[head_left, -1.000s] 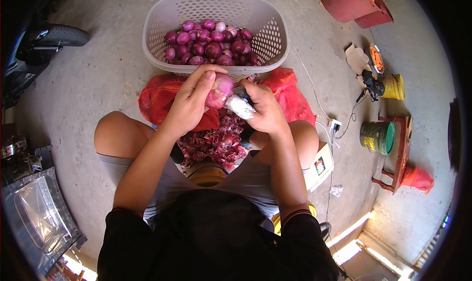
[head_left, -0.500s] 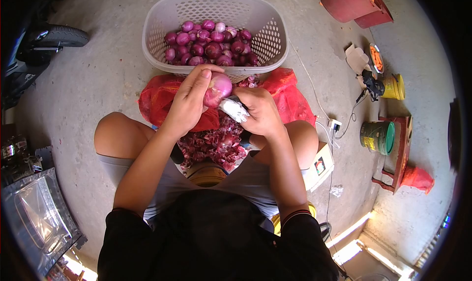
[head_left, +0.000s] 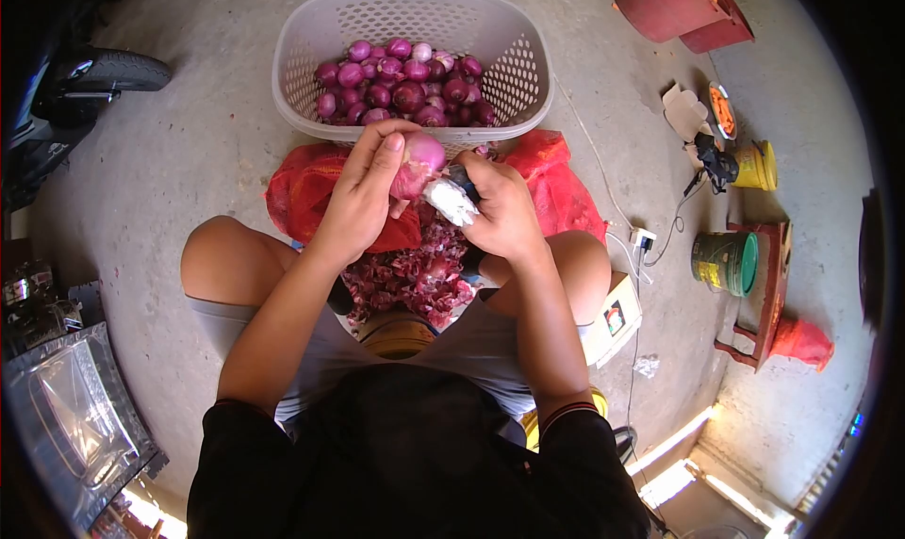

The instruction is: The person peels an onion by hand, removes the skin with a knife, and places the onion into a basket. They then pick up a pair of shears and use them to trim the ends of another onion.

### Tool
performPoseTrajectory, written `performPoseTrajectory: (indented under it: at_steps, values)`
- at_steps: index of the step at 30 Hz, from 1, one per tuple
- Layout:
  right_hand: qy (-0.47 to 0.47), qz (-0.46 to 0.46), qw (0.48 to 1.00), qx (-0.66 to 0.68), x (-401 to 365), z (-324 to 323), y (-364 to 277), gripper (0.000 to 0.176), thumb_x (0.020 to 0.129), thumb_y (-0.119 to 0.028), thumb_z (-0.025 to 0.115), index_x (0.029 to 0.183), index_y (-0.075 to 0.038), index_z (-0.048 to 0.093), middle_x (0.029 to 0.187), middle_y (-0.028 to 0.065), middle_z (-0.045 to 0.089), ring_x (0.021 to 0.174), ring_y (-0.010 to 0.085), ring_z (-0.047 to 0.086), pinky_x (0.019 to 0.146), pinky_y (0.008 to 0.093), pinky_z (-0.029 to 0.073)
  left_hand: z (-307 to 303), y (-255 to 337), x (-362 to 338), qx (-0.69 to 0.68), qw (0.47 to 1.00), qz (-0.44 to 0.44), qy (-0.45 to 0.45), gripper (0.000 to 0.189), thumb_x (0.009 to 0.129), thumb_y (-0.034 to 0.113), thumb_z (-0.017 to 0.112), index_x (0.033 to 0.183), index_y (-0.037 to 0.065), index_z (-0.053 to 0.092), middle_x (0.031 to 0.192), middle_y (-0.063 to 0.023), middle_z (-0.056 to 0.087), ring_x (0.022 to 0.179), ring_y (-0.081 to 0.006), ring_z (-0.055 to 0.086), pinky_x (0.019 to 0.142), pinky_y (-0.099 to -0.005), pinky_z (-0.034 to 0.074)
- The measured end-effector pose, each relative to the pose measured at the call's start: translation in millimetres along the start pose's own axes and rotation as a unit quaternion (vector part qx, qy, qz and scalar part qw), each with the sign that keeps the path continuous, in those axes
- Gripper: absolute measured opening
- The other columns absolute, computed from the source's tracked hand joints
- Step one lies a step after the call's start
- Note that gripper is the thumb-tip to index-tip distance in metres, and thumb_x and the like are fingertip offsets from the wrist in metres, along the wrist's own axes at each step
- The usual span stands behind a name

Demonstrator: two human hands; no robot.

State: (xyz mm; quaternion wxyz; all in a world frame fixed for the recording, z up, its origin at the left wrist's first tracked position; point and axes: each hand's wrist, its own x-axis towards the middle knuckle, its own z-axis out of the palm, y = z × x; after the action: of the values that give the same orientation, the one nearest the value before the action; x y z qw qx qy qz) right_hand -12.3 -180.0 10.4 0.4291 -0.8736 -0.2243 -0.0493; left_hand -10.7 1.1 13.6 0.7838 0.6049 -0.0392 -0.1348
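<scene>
A purple onion [head_left: 420, 162] is gripped in my left hand [head_left: 363, 190], its thumb and fingers wrapped round the left side. Just to the right, my right hand [head_left: 504, 204] is closed round a tool with a white wrapping [head_left: 451, 203] and a dark part; any blade is hidden. The tool lies against or very near the onion's lower right side. Beyond my hands stands a grey perforated basket [head_left: 287, 77] with several purple onions [head_left: 408, 96] in it. Below my hands is a heap of onion skins [head_left: 410, 280] between my legs.
Red mesh bags [head_left: 556, 186] lie on both sides of the skins. To the right are a white box [head_left: 615, 320], a power socket [head_left: 643, 238] with cables, a green-lidded bucket [head_left: 726, 263] and a yellow bucket [head_left: 754, 167]. A wheel [head_left: 118, 69] shows at upper left.
My right hand has shifted slightly, and more of the dark part of the tool shows. The onion has turned or tilted a little in my left hand.
</scene>
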Motion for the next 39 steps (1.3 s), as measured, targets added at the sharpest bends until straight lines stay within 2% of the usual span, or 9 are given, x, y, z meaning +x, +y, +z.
performPoseTrajectory:
  at_steps: [7,15,18,21,24,27,33,36,39]
  values:
    - [-0.016,-0.002,1.000,-0.008,2,-2,-6,0.021,0.070,-0.014,0.063,0.089,-0.004,0.057,0.076,0.0166,0.060,0.072,0.0381,0.060,0.061,0.0445,0.047,-1,3,2,-0.006,0.999,0.016,0.035,0.028,0.097,0.027,0.049,0.117,0.008,0.047,0.100,-0.0021,0.054,0.072,-0.0040,0.050,0.052,-0.0181,0.042]
    - [-0.040,-0.049,0.998,-0.031,1,0,-3,0.020,0.070,-0.015,0.064,0.085,-0.005,0.056,0.075,0.0144,0.060,0.070,0.0361,0.060,0.060,0.0433,0.047,-1,-1,2,0.010,0.998,0.045,0.044,0.030,0.096,0.028,0.051,0.119,0.009,0.045,0.101,-0.0014,0.053,0.076,-0.0041,0.051,0.055,-0.0176,0.043]
    - [-0.004,-0.035,0.999,-0.005,0,-1,-6,0.023,0.070,-0.019,0.067,0.085,-0.004,0.056,0.072,0.0150,0.059,0.068,0.0362,0.059,0.058,0.0424,0.046,0,0,2,0.004,0.997,0.051,0.052,0.031,0.096,0.028,0.052,0.120,0.010,0.044,0.100,-0.0010,0.053,0.076,-0.0040,0.051,0.056,-0.0177,0.043]
    - [0.006,0.051,0.996,0.071,-2,-3,1,0.026,0.071,-0.022,0.068,0.085,-0.004,0.055,0.070,0.0162,0.057,0.066,0.0374,0.059,0.058,0.0421,0.046,0,0,1,0.000,0.997,0.061,0.047,0.031,0.096,0.028,0.052,0.120,0.009,0.044,0.100,-0.0006,0.053,0.077,-0.0037,0.050,0.058,-0.0173,0.042]
    - [0.002,0.063,0.998,0.023,1,-9,-3,0.029,0.071,-0.023,0.069,0.086,-0.003,0.055,0.068,0.0175,0.056,0.065,0.0386,0.058,0.057,0.0419,0.045,-1,-2,1,0.015,0.995,0.091,0.029,0.032,0.095,0.026,0.054,0.120,0.009,0.044,0.102,-0.0004,0.052,0.078,-0.0032,0.049,0.058,-0.0171,0.041]
    - [0.006,0.036,0.996,0.087,1,-6,-1,0.020,0.077,-0.014,0.066,0.090,-0.001,0.058,0.070,0.0063,0.056,0.062,0.0153,0.051,0.059,0.0295,0.043,-2,-4,0,0.023,0.994,0.104,0.014,0.033,0.094,0.024,0.055,0.121,0.009,0.043,0.103,-0.0004,0.051,0.079,-0.0031,0.048,0.058,-0.0172,0.041]
    - [-0.012,0.026,0.992,0.120,0,-1,6,0.013,0.081,-0.009,0.061,0.091,-0.001,0.058,0.071,0.0060,0.058,0.064,0.0144,0.054,0.060,0.0296,0.044,-2,-7,0,0.016,0.993,0.121,0.006,0.034,0.094,0.023,0.056,0.122,0.008,0.043,0.104,-0.0007,0.050,0.079,-0.0033,0.048,0.058,-0.0173,0.041]
    - [-0.001,0.053,0.987,0.153,-2,6,4,0.020,0.074,-0.014,0.063,0.087,-0.001,0.057,0.073,0.0180,0.058,0.069,0.0396,0.058,0.060,0.0414,0.046,-2,-9,1,0.016,0.992,0.122,0.015,0.035,0.093,0.023,0.057,0.122,0.008,0.043,0.105,-0.0009,0.050,0.079,-0.0033,0.048,0.059,-0.0172,0.041]
    - [-0.001,0.027,0.995,0.100,0,2,2,0.018,0.073,-0.013,0.063,0.084,-0.002,0.057,0.074,0.0176,0.058,0.068,0.0393,0.058,0.060,0.0427,0.046,-2,-8,0,0.019,0.993,0.116,0.024,0.035,0.093,0.024,0.057,0.122,0.009,0.043,0.105,-0.0009,0.050,0.079,-0.0033,0.049,0.058,-0.0171,0.041]
